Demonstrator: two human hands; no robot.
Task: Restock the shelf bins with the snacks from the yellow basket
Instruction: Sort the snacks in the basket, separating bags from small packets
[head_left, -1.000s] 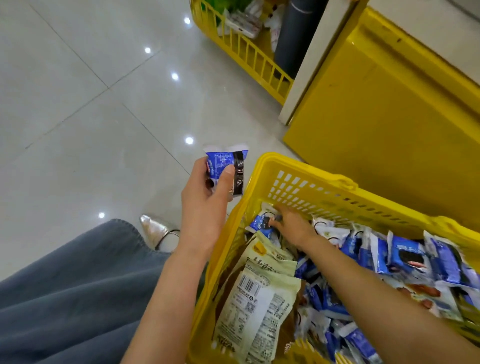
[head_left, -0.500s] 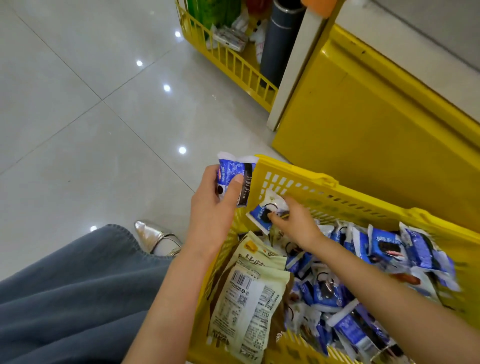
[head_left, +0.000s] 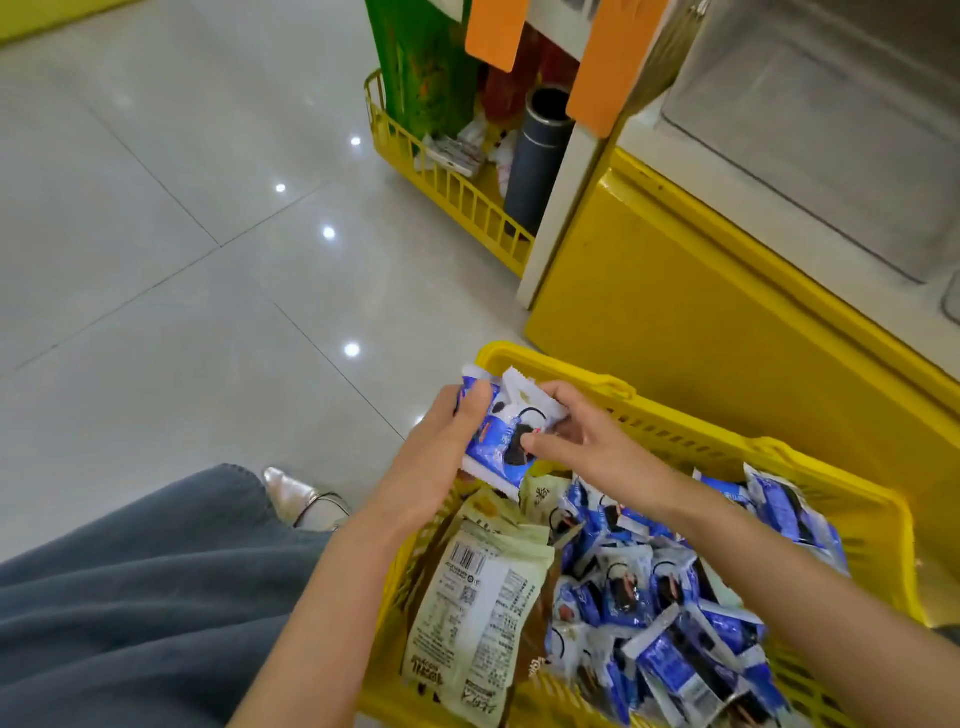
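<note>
the small blue-and-white snack packets (head_left: 496, 441) are up over the near-left corner of the yellow basket (head_left: 550, 361), held between both hands, just above the rim. the left hand (head_left: 436, 452) has its fingers and thumb curled round a little stack of them from the left side. the right hand (head_left: 592, 439) pinches the front packet, thumb pressed on its printed face and fingers wrapped behind its top edge. how many packets are in the stack, can't tell, looks like two or three.

below that the basket is full: a loose heap of the same blue packets (head_left: 654, 603) fills the middle and right side, and a few pale cream bags (head_left: 480, 597) lie stacked along the left wall, barcode side up.

just behind the basket is the yellow shelf base (head_left: 701, 338), with a clear bin (head_left: 810, 135) sitting on top of it at the upper right. left of the shelf there's a yellow wire rack (head_left: 457, 195) on the floor holding a dark cylinder (head_left: 535, 166), a green bag (head_left: 426, 67) and some small wrappers. two orange tags (head_left: 493, 31) hang over it.

bottom left is a grey denim leg (head_left: 130, 597) and a silver shoe (head_left: 291, 493) on glossy grey floor tiles (head_left: 182, 260).
</note>
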